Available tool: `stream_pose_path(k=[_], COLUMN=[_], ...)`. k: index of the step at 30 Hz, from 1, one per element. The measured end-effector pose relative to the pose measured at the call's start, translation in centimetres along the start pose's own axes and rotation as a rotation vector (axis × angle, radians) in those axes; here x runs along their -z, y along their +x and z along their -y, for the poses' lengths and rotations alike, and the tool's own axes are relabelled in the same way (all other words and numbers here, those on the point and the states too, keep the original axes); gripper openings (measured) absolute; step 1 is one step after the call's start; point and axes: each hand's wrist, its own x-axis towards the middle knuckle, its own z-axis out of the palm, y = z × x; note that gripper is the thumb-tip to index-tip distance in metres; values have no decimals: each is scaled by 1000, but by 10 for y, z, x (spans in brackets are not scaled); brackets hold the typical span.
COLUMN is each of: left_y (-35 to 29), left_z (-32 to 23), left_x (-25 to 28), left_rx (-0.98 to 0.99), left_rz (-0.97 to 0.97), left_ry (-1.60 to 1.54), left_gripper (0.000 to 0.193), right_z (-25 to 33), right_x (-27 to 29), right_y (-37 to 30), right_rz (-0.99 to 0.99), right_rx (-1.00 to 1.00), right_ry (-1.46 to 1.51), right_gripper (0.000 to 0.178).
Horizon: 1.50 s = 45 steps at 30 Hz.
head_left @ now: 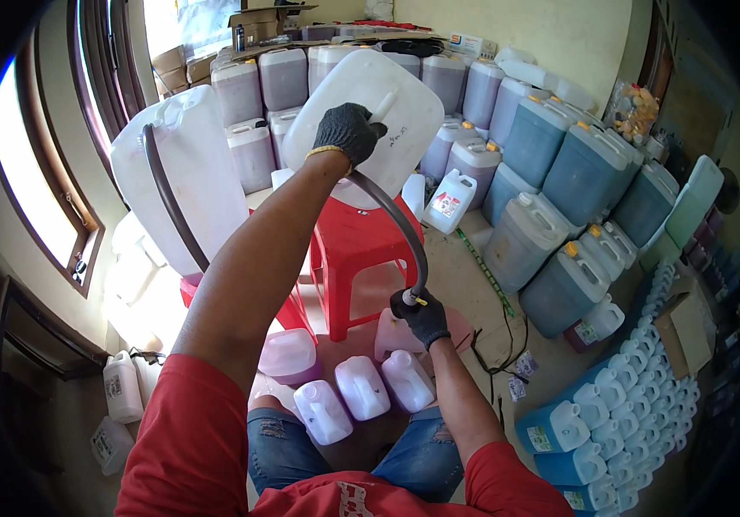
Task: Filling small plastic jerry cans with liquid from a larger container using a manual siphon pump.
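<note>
Nearest, three jugs (361,388) are sitting in a row between the person's knees, while one pinkish container (288,355) with purple liquid is sitting just behind them at the left and a fourth jug (390,333) is partly hiding behind the right hand (422,320). That gloved hand is keeping its fingers clenched round the one nozzle (410,297), which is ending a grey hose (403,226) above the jugs; whether its tip is touching one I cannot tell. The hose is curving up to the left wrist, which is covering its upper part. Also gloved, the left hand (348,133) is grasping the handle of a big can (417,129), which is tilting at one red stool (354,246). A second big can (185,164) is standing farther left, one dark tube (167,194) running down its side; the left forearm is blocking the view of its base. On the floor, two bottles (123,388) are lying well off to the left; at the right, black cable (508,364) and two packets (522,376) are lying near the ranked blue jugs (615,431), too many to count. Beyond, one labelled jug (450,201) is leaning before the filled cans (551,142), which are crowding the wall, uncountable where overlapping. One bag (633,108) of yellowish pieces is resting above them.
</note>
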Motion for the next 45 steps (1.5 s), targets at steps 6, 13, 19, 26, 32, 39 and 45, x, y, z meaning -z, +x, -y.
stream_pose_path(k=[6,13,19,26,32,39,45], left_y=[7,-3,-2,-2,1,-7,39], left_z=[-32,-44,-43,-40,-52,-77,-82], left_x=[25,21,15,17,33,54,76], left_rx=[-39,-37,-25,45,24,42,134], left_rz=[14,28,-3,-13,37,205,446], left_ry=[47,40,11,0,165,287,295], left_gripper=[41,39,40,44,47,45,53], right_z=[35,40,40,26,34,57,274], right_x=[1,1,1,1,4,112,136], right_y=[-13,-27,-34,-26,-17,-18,21], right_rz=[-3,32,-125,-124,-74,381,82], right_rx=[-5,63,129,-14,-103,10,154], right_ry=[66,72,-49,34,-30,-398,94], right_gripper=[23,24,27,23,27,87,76])
